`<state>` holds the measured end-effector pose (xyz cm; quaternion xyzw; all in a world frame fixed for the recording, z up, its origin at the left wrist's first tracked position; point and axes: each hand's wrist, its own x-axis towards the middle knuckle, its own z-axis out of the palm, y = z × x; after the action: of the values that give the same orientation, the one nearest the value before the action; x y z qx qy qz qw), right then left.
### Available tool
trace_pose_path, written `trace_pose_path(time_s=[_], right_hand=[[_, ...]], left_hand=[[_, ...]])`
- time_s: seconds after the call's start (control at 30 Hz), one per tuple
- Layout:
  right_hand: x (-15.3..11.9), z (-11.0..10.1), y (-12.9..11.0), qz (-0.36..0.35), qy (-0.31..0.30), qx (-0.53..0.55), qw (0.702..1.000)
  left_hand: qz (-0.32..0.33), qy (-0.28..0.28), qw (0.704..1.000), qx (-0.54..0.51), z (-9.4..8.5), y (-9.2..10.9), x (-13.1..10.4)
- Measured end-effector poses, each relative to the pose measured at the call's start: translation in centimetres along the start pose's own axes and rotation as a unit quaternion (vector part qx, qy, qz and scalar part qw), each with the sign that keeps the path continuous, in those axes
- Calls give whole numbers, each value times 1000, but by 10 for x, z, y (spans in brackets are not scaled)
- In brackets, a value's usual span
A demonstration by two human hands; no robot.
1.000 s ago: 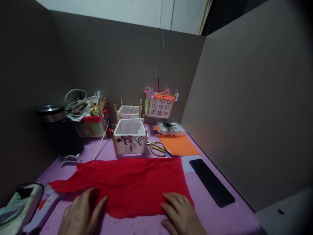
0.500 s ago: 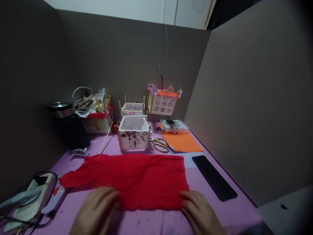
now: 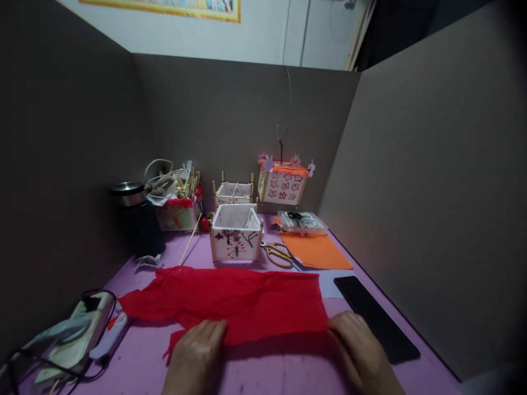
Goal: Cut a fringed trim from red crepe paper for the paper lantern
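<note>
A wrinkled sheet of red crepe paper [image 3: 263, 299] spreads across the purple tabletop in front of me. My left hand [image 3: 197, 354] pinches its near edge left of the middle, and a torn flap of the sheet sticks out on that hand's left. At the near right corner, my right hand [image 3: 360, 345] grips the paper with thumb and fingers together. Between the two hands the near edge is raised a little off the table, with a shadow under it. Just behind the sheet stands a white box lantern [image 3: 236, 241] with wooden corner sticks and painted flowers.
Gold-handled scissors [image 3: 278, 255] and orange paper [image 3: 321, 249] lie right of the lantern. A black phone-like slab [image 3: 374, 318] is near my right hand. At left are a dark thermos [image 3: 135, 222], a power strip [image 3: 78, 332] and a glue gun [image 3: 68, 329]. Another lantern [image 3: 284, 184] hangs behind.
My left hand has moved in and closed on the near edge. That edge has come up off the table between my hands. The view has tilted up slightly.
</note>
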<state>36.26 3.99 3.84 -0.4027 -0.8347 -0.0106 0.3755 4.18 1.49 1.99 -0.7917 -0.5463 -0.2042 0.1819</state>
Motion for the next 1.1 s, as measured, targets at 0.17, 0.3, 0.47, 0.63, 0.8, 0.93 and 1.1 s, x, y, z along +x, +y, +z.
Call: trace_pose_path(time_s=[0.17, 0.3, 0.47, 0.63, 0.8, 0.93, 1.1], right_hand=[[-10, -24, 16, -14, -97, -6, 995], [6, -36, 5, 18, -232, 46, 971], [39, 21, -53, 31, -183, 73, 980], [35, 80, -64, 26, -311, 79, 947], [26, 53, -9, 174, -301, -59, 936], [48, 35, 1, 199, -245, -132, 940], [91, 56, -1, 204, -230, -155, 939]], left_hand=[[130, -6, 991, 11, -19, -47, -17], [232, -55, 970, -50, -48, -61, -14], [73, -30, 996, -37, -24, -18, 0], [82, -5, 997, 7, 33, 1, -7], [41, -140, 989, -12, 24, -29, -3], [-84, -213, 972, -49, 8, -47, 42], [-109, -248, 961, -62, 20, -61, 98]])
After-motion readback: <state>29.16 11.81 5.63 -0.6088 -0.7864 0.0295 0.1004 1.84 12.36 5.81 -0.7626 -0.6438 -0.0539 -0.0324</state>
